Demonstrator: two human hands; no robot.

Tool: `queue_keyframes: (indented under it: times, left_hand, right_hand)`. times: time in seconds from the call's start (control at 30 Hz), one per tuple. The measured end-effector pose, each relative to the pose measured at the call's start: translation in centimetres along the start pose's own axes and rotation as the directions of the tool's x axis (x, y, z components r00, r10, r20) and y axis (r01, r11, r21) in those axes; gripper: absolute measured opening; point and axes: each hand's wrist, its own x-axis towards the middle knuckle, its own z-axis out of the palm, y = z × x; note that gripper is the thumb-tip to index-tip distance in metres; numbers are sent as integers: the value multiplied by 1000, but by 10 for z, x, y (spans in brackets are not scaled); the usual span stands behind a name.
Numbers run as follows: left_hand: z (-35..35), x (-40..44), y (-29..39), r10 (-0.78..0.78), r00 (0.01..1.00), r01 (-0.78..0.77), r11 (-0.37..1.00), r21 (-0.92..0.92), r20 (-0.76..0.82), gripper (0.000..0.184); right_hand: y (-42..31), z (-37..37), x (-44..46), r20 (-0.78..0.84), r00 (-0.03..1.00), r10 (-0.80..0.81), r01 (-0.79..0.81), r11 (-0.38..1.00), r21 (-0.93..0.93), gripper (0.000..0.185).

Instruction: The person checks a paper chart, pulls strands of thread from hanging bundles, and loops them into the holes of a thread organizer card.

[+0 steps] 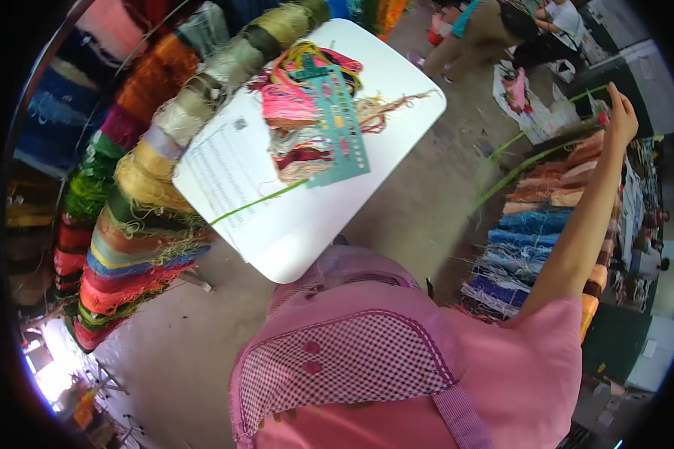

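My right hand (621,116) is raised at the far right with its fingers pinched together on a green strand (528,159), which hangs down to the left in a blurred loop. My left hand does not show. On a white board (397,97) lie a printed sheet (228,168), a green card with rows of marks (342,131), and bundles of yarn, among them a pink one (286,101). Another green strand (258,200) runs from the card across the sheet to the board's left edge.
Hanks of coloured yarn hang on a rack at the left (138,176) and on another at the right (532,224). Several people (475,34) are at the top right, near a white bag (554,120) on the floor.
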Motion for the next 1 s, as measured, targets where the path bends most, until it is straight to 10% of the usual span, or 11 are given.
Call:
queue_keyframes:
  times: [0.1,0.27,0.43,0.47,0.5,0.53,0.67,0.77,0.87,0.97,1.0]
  left_hand:
    - [-52,-8,67,65,997,-75,959,-274,-46,21]
    - [-138,-67,278,154,988,-69,508,-858,11,25]
    - [-174,-108,398,785,616,188,-61,-980,69,43]
    - [-175,-115,415,863,502,259,-102,-960,44,51]
    - [-170,-116,428,913,405,260,-57,-964,55,50]
    - [-162,-115,439,950,305,258,-11,-966,71,49]
    - [-140,-152,499,965,114,-70,243,-967,234,71]
    - [-117,-136,500,906,8,-342,401,-850,424,49]
    - [-123,-124,501,829,320,-260,543,-799,459,28]
    - [-116,-112,499,823,395,-227,518,-825,408,23]
    - [-108,-116,504,848,447,-253,424,-870,283,26]
  right_hand:
    - [-13,19,-19,-13,983,184,-154,859,489,14]
    - [-33,86,-126,311,949,57,-80,995,62,16]
    - [-58,132,-235,558,687,-465,557,830,6,9]
    - [-72,132,-253,675,651,-348,427,903,54,9]
    - [-88,132,-275,781,578,-235,283,956,79,8]
    - [-108,135,-303,879,476,26,-246,964,105,11]
    - [-160,149,-359,968,234,-94,-105,987,121,14]
    - [-158,155,-371,973,203,-108,-122,983,135,15]
    - [-129,141,-352,991,133,29,-67,998,-21,12]
    - [-100,136,-345,912,383,-147,-297,915,272,11]
    - [-92,138,-354,891,446,90,-723,623,299,9]
